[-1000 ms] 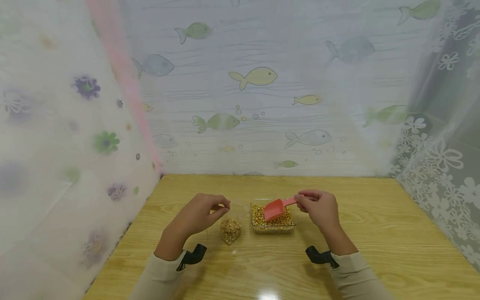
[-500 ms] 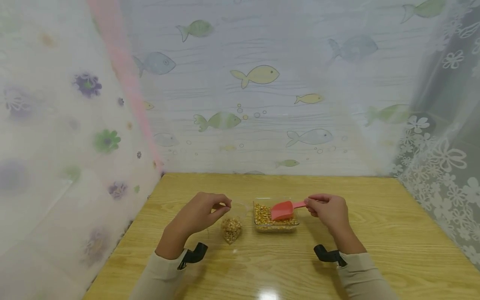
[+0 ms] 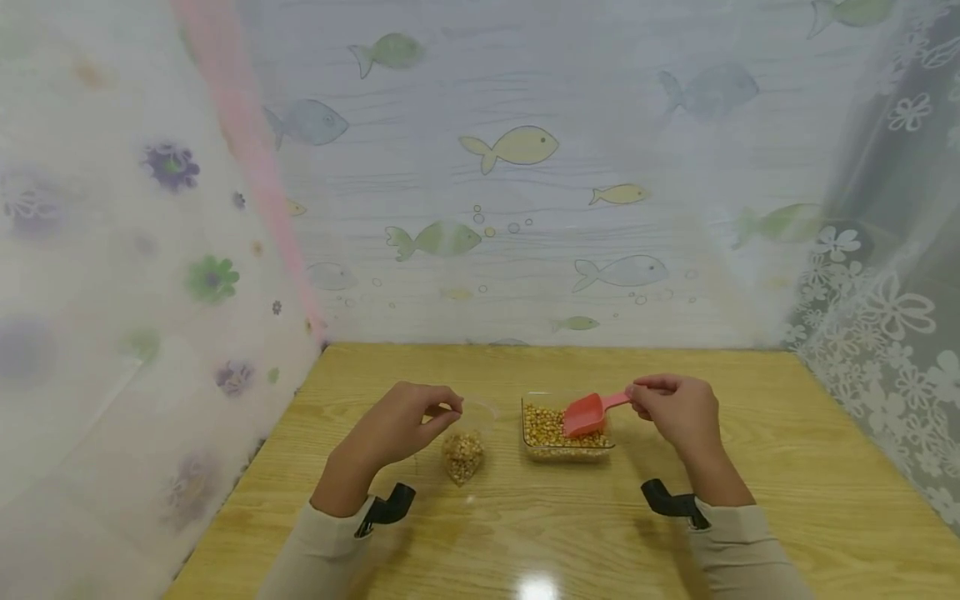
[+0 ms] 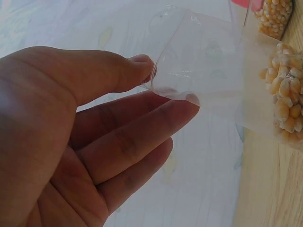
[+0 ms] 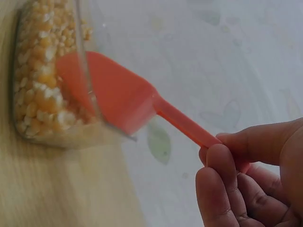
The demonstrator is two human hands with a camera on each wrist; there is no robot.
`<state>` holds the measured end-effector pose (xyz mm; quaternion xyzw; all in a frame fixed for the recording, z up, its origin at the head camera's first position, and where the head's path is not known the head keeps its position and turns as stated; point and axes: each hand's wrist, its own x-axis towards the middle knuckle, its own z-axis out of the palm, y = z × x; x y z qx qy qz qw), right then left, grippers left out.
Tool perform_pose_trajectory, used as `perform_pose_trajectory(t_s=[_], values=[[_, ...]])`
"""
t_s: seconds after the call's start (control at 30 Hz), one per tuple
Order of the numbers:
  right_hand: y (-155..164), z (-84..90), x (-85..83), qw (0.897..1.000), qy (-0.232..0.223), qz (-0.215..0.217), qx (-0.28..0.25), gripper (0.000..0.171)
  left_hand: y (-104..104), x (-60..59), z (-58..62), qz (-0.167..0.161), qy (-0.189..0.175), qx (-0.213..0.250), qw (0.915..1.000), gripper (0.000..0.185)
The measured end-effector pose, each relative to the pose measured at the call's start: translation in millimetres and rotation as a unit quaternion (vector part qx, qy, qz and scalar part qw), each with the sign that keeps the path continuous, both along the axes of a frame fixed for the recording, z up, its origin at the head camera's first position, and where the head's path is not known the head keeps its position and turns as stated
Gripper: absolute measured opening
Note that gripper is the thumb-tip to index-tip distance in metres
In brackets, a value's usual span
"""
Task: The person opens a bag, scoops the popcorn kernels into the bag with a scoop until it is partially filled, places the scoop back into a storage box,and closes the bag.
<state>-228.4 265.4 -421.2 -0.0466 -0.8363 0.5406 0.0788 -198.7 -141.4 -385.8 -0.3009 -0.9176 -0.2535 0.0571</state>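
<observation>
My left hand [image 3: 405, 423] pinches the top edge of a clear plastic bag [image 4: 213, 61] between thumb and fingers. Corn kernels [image 4: 286, 94] fill the bag's bottom, which hangs low over the table in the head view. To its right stands a clear rectangular container [image 3: 567, 454] holding more yellow corn kernels [image 3: 543, 423]. My right hand [image 3: 678, 412] grips the handle end of a small red scoop [image 3: 585, 415]. The scoop's blade tilts down into the container, its front edge at the kernels, as the right wrist view [image 5: 118, 90] also shows through the clear wall.
A wood-grain table [image 3: 787, 450] carries everything. Behind it hangs a sheet printed with fish [image 3: 517, 148]; a flowered sheet [image 3: 172, 275] closes the left side and a lacy one [image 3: 892, 333] the right. Black wrist mounts [image 3: 671, 504] stick inward from both sleeves.
The container has slid to the right, away from the bag, and my right hand with the scoop has moved right along with it. My left hand and the bag have stayed nearly in place.
</observation>
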Motion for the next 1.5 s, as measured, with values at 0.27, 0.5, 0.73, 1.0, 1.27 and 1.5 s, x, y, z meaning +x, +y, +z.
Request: perform_pose_trajectory(t_s=[0.27,0.5,0.73,1.0,1.27,1.5], values=[[-3,22.1,13.4,0.989,0.086,-0.028,0.117,0.032,1,0.0,2.5,-0.007,0.001,0.002,1.0,0.011],[-18,32.3,21.3,0.962,0.153,-0.036,0.225,0.022,0,0.3,0.4,-0.004,0.001,0.002,1.0,0.011],[-20,25.2,16.7,0.969,0.121,-0.013,0.216,0.022,-1,1.1,1.0,0.004,0.01,0.003,0.9999,0.012],[-1,0.2,0.0,0.995,0.019,0.027,0.092,0.04,-1,0.9,0.5,0.006,0.014,0.004,0.9999,0.012],[17,-18.0,-9.8,0.993,-0.025,0.118,-0.009,0.051,-1,1.1,-0.2,0.005,0.004,0.006,1.0,0.012],[17,-24.3,-13.2,0.989,-0.038,0.146,-0.008,0.049,1,1.9,2.1,0.007,-0.003,0.01,0.9999,0.012]])
